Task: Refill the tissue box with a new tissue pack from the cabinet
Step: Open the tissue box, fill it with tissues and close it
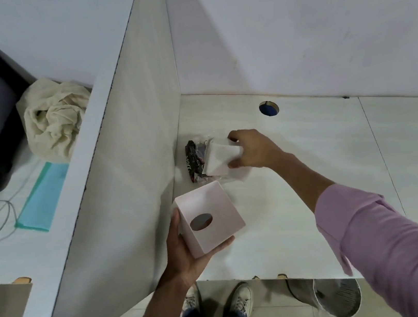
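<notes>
So the left hand (187, 254) has its grip wrapped around the pink tissue box (206, 218), palm under one side, thumb up along the left edge, fingers curled under the bottom corner. The box is a smooth matte cube, tilted, held just above the counter (310, 156), and the oval slot faces the camera. Looks dark inside the slot, can't tell if anything's in there.

The right hand (252, 149) is further back on the counter, grip closed on a white tissue pack (223, 160), thumb on the near side and fingers over the far side. The pack is a soft squarish block in thin clear crinkly wrap. Touching it on the left is a dark shiny wrapper (194, 160) with white lettering, lying against the partition panel (128, 170).

Counter is pale with a faint wood grain and has a round cable hole (268, 108) near the back wall. Both sleeves are light purple. Past the partition there's a crumpled cream cloth (54, 117) and a flat teal folder (42, 196).
</notes>
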Demonstrator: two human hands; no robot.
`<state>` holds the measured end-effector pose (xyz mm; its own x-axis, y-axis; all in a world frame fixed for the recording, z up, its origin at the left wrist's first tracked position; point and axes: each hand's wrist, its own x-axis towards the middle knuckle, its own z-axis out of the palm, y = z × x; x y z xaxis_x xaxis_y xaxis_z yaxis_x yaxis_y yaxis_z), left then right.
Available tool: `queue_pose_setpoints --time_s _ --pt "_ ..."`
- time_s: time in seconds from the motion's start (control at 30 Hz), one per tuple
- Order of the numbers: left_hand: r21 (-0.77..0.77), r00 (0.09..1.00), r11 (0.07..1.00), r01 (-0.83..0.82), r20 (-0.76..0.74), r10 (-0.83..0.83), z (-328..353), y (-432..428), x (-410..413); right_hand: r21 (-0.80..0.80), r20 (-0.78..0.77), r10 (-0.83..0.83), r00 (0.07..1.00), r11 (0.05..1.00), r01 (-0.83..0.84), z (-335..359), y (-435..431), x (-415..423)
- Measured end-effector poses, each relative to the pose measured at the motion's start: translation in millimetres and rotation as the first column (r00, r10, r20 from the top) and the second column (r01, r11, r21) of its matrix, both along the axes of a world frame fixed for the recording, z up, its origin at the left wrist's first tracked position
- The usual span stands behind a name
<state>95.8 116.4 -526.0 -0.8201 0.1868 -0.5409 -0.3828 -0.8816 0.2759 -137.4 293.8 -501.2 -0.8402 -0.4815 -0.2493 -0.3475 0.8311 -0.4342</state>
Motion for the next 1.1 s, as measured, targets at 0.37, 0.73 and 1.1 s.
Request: queue_pose_setpoints --time_s 0.37,0.73,1.1 --pt "0.05 0.993 0.999 -0.008 0.115 0.002 4.8 6.5 15.2 -0.44 -0.366 -0.293 0.883 0.891 0.113 62.9 41.8 119.9" --pt "0.136 0.994 0.985 0.109 0.004 -0.11 24.0 15.4 24.0 -0.283 -0.756 -0.085 0.649 0.937 -0.206 27.1 14.0 234.3" --pt "0.132 0.981 0.973 0.189 0.014 -0.193 9.3 10.7 22.8 -0.096 -0.297 0.126 0.947 0.982 -0.161 55.0 28.5 234.2"
